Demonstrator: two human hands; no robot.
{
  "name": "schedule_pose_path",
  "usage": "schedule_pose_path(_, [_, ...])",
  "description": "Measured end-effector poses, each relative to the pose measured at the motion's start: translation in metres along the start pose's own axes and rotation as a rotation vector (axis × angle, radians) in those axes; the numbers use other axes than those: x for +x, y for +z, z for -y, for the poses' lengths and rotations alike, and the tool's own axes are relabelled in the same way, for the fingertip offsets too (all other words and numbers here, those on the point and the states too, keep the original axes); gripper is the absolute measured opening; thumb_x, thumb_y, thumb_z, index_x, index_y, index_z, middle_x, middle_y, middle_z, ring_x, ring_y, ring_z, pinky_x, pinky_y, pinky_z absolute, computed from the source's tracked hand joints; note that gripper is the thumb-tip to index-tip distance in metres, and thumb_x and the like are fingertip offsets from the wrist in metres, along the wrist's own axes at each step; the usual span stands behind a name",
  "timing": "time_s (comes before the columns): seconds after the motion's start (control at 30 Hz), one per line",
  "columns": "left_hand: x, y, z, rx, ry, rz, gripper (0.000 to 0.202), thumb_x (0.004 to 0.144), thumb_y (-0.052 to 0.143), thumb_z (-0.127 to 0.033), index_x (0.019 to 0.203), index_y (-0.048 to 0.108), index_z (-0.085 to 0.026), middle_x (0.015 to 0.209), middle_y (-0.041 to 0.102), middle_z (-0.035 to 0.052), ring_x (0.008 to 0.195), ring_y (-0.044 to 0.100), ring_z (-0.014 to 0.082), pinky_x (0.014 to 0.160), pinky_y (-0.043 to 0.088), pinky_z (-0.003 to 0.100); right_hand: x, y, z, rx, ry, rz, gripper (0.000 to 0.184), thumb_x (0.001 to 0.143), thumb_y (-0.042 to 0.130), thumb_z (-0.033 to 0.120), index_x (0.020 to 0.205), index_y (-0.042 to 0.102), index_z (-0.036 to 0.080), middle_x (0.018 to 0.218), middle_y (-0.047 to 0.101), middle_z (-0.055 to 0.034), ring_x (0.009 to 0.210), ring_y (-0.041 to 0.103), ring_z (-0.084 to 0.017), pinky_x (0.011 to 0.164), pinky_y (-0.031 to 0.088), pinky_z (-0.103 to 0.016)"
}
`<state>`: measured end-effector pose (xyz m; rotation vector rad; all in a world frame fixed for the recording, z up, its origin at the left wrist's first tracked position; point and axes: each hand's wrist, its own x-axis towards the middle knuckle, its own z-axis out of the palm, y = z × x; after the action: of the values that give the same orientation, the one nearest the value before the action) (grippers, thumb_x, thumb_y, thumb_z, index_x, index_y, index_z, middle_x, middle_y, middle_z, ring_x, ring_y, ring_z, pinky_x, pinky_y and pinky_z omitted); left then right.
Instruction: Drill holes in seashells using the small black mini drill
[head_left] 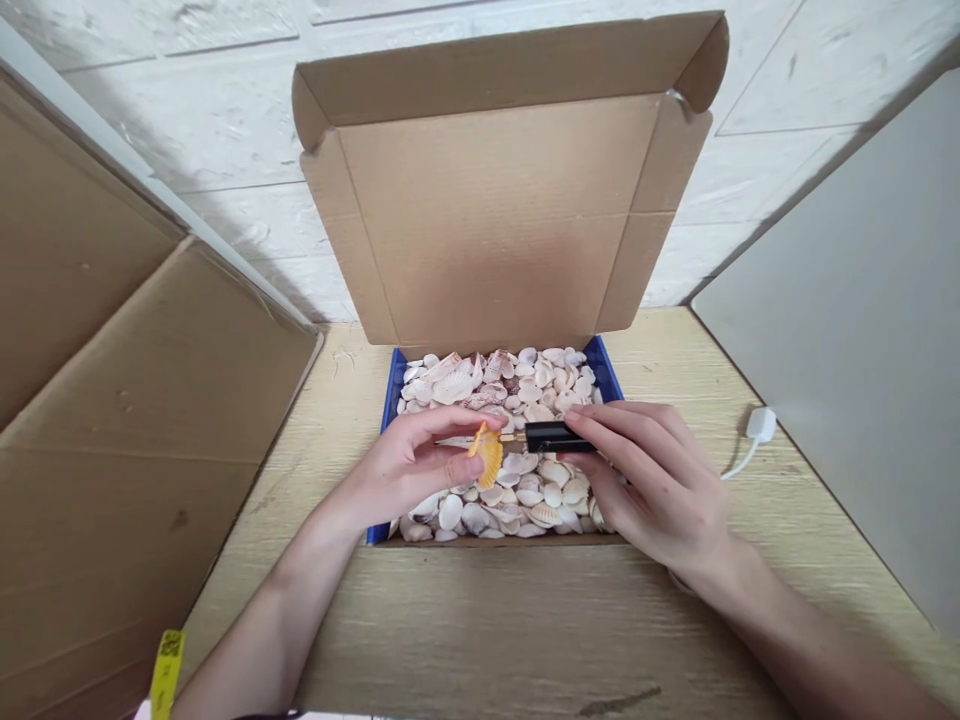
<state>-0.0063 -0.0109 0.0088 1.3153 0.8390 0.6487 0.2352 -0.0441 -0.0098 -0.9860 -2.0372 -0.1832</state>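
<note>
My left hand (427, 455) pinches an orange, ribbed scallop shell (489, 458) between thumb and fingers, above the box. My right hand (660, 475) is closed round a black mini drill (556, 437), a slim barrel held level and pointing left. Its thin brass-coloured tip meets the upper part of the shell; whether it has gone through is too small to tell. Beneath both hands lies a shallow cardboard box (391, 400) with blue sides, filled with pale seashells (525, 495), some smooth, some ribbed. The hands hide part of the shells.
The box's brown lid (495, 220) stands raised against a white brick wall (225, 130). Cardboard panels (217, 340) rise on the left, a grey board (847, 300) on the right. A white cable with a plug (761, 424) lies on the wooden table (465, 630), right of my right hand.
</note>
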Motion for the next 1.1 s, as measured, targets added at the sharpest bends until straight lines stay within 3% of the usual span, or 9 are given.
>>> schedule_pose_path(0.23, [0.0004,-0.003,0.005,-0.018,0.077,-0.092,0.03,0.08,0.071,-0.024,0.11,0.069,-0.022,0.125,0.067,0.0074,0.119,0.059,0.0276,0.094,0.051,0.036,-0.0005,0.0006,-0.0004,-0.013,0.038,0.023,0.043,0.079,0.067,0.008,0.12,0.057,0.019,0.099,0.07,-0.0093,0.089,0.064,-0.021,0.075,0.055,-0.037])
schedule_pose_path(0.6, [0.0013,-0.003,0.006,0.066,0.117,-0.113,0.025,0.084,0.068,-0.023,0.108,0.069,-0.022,0.13,0.064,0.0086,0.125,0.056,0.0277,0.103,0.046,0.04,0.0007,0.0003,0.0,0.004,0.046,0.038,0.04,0.082,0.064,0.012,0.121,0.057,0.021,0.097,0.07,-0.008,0.088,0.066,-0.021,0.075,0.056,-0.036])
schedule_pose_path(1.1, [0.0008,-0.0032,0.0065,0.035,0.087,-0.069,0.029,0.082,0.07,-0.022,0.111,0.069,-0.023,0.133,0.061,0.0084,0.132,0.048,0.0269,0.095,0.052,0.034,-0.0015,0.0013,-0.0012,0.033,0.024,0.043,0.042,0.079,0.067,0.008,0.119,0.058,0.016,0.099,0.069,-0.0109,0.091,0.064,-0.022,0.076,0.055,-0.038])
